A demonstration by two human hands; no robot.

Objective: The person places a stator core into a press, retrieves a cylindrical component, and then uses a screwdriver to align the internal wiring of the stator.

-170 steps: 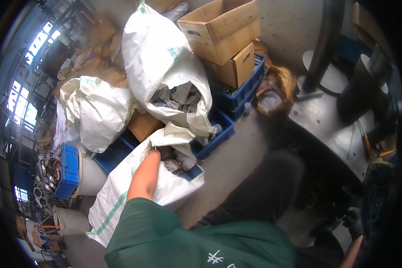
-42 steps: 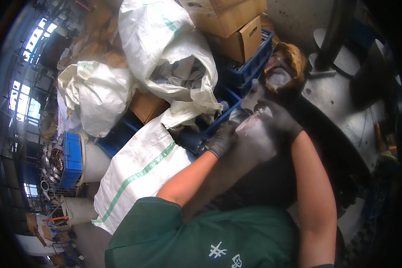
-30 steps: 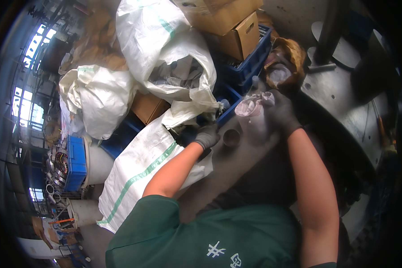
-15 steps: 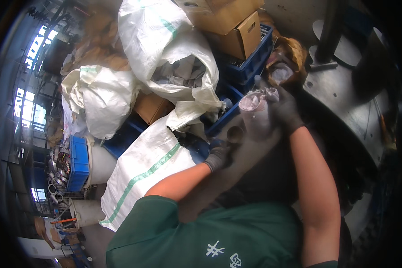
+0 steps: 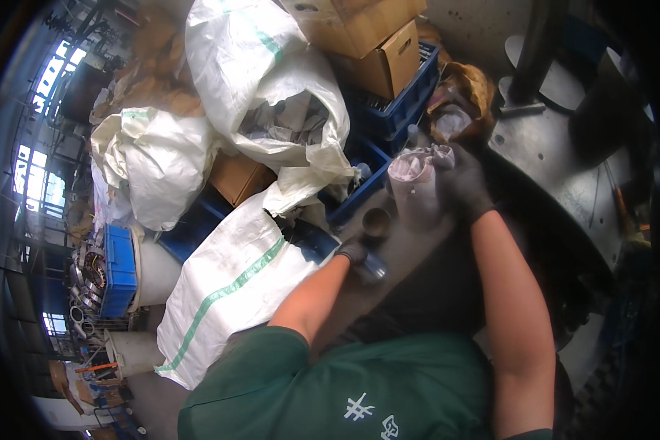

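three big white sacks (image 5: pixel 224 290), near to blue crates (image 5: pixel 390 119). to the right of them, one pale bag (image 5: pixel 419 196), open at its top, with right hand (image 5: pixel 468 180) clamped on its side. apart from it, left hand (image 5: pixel 351 251), blurred, seemingly clamped on shiny metal cylinder (image 5: pixel 372 269). between both hands, round dark cup (image 5: pixel 376 222).

Looks like a cluttered industrial workshop or a corner of a small factory.
Told by bulky white woven sacks (image 5: pixel 227 81), brown cardboard boxes (image 5: pixel 356 33) stacked over blue plastic crates (image 5: pixel 400 116), shiny metal rings (image 5: pixel 89 282) heaped at far left, a metal table (image 5: pixel 550 176) dotted with holes near a thick dark column (image 5: pixel 535 59), a bare grey floor (image 5: pixel 154 400), and large paned windows (image 5: pixel 33 176) in the background.
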